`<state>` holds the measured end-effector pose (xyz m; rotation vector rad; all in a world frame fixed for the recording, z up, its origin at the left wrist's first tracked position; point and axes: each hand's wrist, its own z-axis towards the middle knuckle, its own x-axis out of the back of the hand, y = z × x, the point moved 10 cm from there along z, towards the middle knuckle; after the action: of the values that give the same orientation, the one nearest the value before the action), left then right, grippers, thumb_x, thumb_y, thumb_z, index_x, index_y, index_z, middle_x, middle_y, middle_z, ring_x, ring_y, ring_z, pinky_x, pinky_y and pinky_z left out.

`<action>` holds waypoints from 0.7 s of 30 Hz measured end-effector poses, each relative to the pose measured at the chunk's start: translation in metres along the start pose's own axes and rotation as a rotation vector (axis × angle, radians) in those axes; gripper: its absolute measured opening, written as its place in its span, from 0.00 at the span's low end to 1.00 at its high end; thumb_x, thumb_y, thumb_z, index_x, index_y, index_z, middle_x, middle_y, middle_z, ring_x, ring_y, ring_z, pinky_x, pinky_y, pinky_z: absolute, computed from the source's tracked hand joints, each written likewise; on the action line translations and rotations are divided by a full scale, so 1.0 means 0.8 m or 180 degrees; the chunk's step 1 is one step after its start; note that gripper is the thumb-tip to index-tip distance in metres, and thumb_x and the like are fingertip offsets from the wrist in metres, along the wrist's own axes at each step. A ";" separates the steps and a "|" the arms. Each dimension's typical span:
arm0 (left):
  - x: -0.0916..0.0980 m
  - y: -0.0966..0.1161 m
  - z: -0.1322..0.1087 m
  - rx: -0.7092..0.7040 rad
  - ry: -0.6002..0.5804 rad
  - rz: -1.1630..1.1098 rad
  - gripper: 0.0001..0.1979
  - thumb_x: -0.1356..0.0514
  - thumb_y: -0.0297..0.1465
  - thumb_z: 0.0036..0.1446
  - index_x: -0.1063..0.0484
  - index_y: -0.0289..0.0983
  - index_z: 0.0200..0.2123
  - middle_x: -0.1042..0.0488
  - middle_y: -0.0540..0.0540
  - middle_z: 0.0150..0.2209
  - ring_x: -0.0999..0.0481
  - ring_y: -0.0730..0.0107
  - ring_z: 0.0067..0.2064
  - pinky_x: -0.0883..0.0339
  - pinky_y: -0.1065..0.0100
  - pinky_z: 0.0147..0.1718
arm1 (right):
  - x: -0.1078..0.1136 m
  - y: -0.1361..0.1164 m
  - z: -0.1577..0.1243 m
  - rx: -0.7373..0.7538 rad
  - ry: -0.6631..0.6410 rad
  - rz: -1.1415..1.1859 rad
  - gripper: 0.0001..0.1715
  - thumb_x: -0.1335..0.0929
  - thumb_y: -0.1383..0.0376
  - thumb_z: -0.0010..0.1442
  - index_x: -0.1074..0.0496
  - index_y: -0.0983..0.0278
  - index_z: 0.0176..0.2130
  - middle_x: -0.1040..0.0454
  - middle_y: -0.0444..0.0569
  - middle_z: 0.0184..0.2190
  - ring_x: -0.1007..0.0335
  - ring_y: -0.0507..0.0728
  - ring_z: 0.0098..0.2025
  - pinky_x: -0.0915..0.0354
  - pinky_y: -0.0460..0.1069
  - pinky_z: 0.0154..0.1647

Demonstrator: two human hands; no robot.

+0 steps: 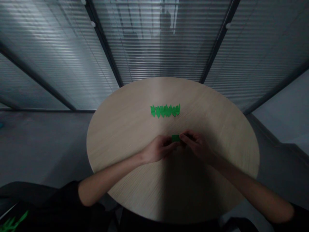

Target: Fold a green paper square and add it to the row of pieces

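Observation:
A small piece of green paper lies between my two hands near the middle of the round wooden table. My left hand pinches its left side with curled fingers. My right hand presses on its right side, fingers closed over it. Farther from me on the table lies a row of several folded green paper pieces, side by side and untouched.
Glass walls with horizontal blinds stand behind the table. Grey floor surrounds it. A bit of green paper shows at the bottom left, by my dark sleeve.

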<state>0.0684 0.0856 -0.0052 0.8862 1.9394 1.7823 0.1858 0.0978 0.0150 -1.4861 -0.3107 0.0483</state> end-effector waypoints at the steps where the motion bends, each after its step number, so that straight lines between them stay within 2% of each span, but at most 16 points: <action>1: -0.002 0.001 0.000 -0.0025 -0.0044 -0.0029 0.18 0.43 0.43 0.70 0.28 0.34 0.36 0.36 0.55 0.21 0.39 0.79 0.20 0.47 0.76 0.17 | -0.001 0.001 0.000 -0.0020 -0.0015 0.0000 0.20 0.30 0.49 0.64 0.27 0.63 0.33 0.27 0.44 0.24 0.31 0.52 0.27 0.35 0.47 0.28; 11: -0.001 0.010 -0.001 -0.0213 0.0063 0.0055 0.19 0.43 0.45 0.69 0.27 0.34 0.41 0.35 0.55 0.23 0.37 0.77 0.21 0.44 0.74 0.19 | -0.003 0.001 0.001 -0.0031 -0.0194 -0.0077 0.21 0.30 0.48 0.63 0.28 0.62 0.33 0.26 0.45 0.25 0.29 0.53 0.28 0.34 0.48 0.30; 16: 0.018 0.026 -0.003 -0.0517 0.0520 0.0162 0.19 0.45 0.45 0.70 0.32 0.35 0.35 0.32 0.52 0.26 0.32 0.75 0.25 0.40 0.72 0.23 | -0.009 0.000 -0.001 0.0007 -0.0371 -0.0199 0.21 0.30 0.49 0.65 0.27 0.63 0.32 0.27 0.45 0.25 0.31 0.52 0.28 0.36 0.48 0.31; 21: 0.019 0.028 -0.003 -0.0610 0.0502 0.0081 0.18 0.45 0.43 0.70 0.33 0.35 0.33 0.32 0.52 0.25 0.31 0.75 0.25 0.39 0.72 0.24 | -0.013 0.001 -0.003 -0.0008 -0.0433 -0.0246 0.24 0.32 0.46 0.66 0.28 0.62 0.32 0.28 0.44 0.25 0.33 0.53 0.28 0.37 0.47 0.29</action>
<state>0.0601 0.0944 0.0193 0.7284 1.8162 2.0679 0.1765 0.0934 0.0124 -1.4750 -0.4781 0.0873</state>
